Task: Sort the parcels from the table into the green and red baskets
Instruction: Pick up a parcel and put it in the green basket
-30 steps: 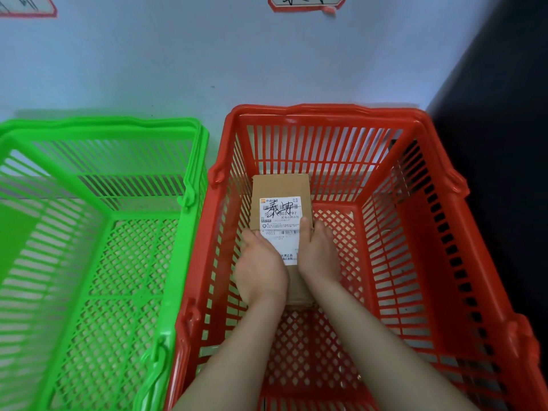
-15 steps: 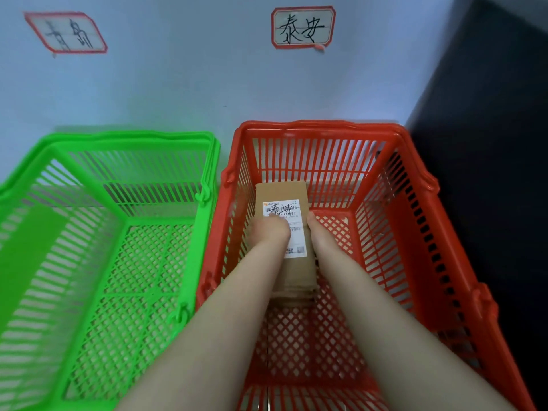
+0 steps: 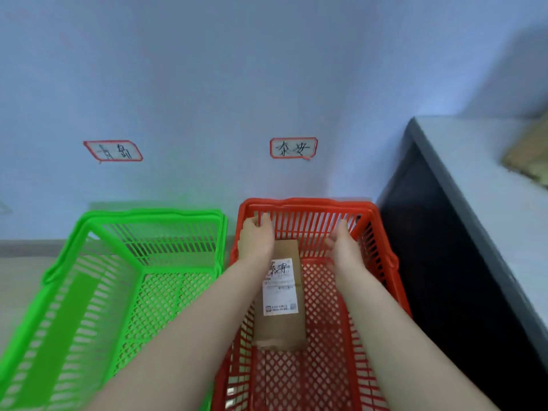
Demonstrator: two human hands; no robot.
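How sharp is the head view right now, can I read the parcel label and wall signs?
Head view: motion-blurred overall; the parcel label shows print, none readable; left sign and right sign smeared, strokes visible; left hand and right hand soft-edged; table blurred too; no glare.

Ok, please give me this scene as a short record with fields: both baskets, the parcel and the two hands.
green basket: on the left, looks empty
red basket: on the right
parcel: brown cardboard, flat on the red basket's floor, white label up
left hand: above the red basket, holds nothing, fingers loosely curled
right hand: above the red basket, holds nothing
wall signs: one above each basket
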